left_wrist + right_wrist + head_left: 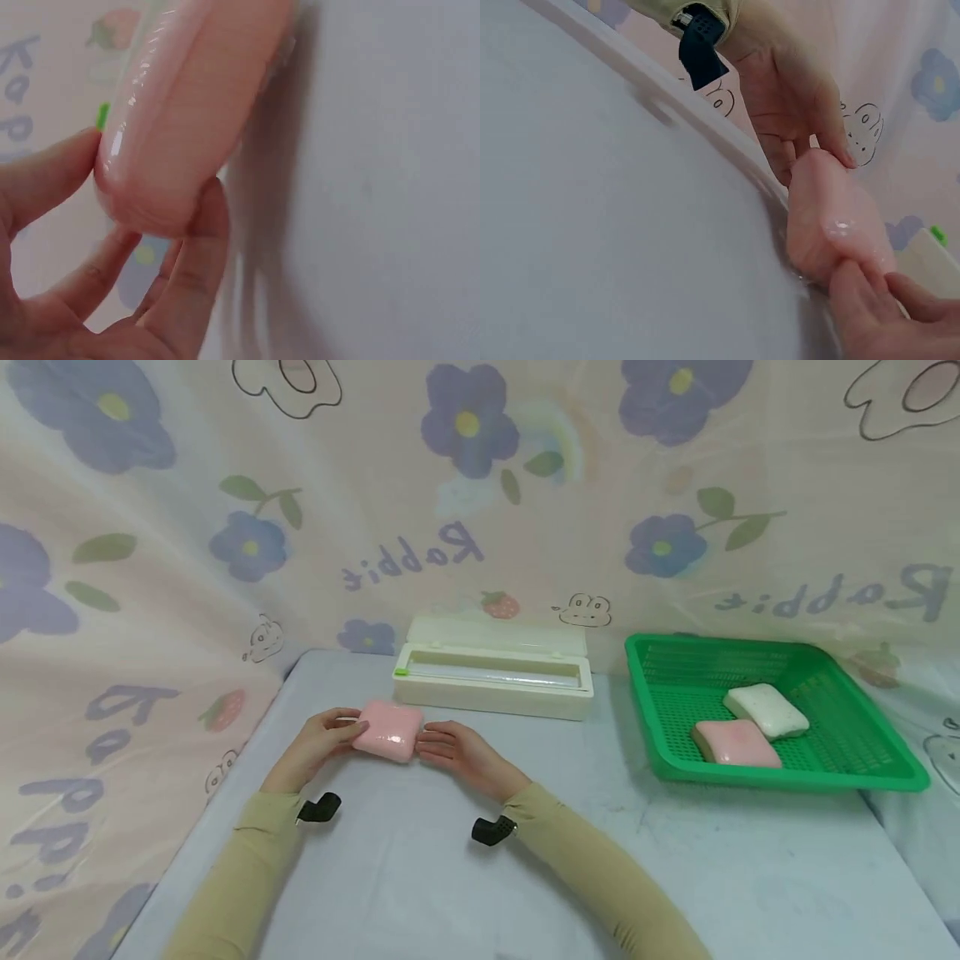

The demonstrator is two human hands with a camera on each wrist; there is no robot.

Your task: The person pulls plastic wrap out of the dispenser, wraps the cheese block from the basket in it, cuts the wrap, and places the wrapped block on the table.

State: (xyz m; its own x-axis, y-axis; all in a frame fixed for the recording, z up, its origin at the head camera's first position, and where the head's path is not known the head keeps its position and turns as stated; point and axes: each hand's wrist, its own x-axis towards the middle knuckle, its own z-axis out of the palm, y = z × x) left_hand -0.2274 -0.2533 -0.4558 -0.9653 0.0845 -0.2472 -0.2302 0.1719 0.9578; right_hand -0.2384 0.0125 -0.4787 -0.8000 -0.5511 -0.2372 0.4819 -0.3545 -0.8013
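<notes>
A pink cushion-shaped block [390, 730], glossy as if covered in clear film, is held just above the white table. My left hand [315, 745] grips its left edge, thumb on top and fingers underneath, as the left wrist view shows close up. At the opposite edge, my right hand [472, 758] touches the block with its fingertips, the fingers mostly straight. In the right wrist view the block [832, 217] lies between the left hand [787, 97] above and the right fingertips below.
Behind the hands stands a long white film dispenser [495, 697], lid raised, a green slider [402, 672] at its left end. To the right, a green basket [787, 775] holds another pink block [738, 745] and a white block [767, 710]. A patterned curtain [525, 510] hangs behind.
</notes>
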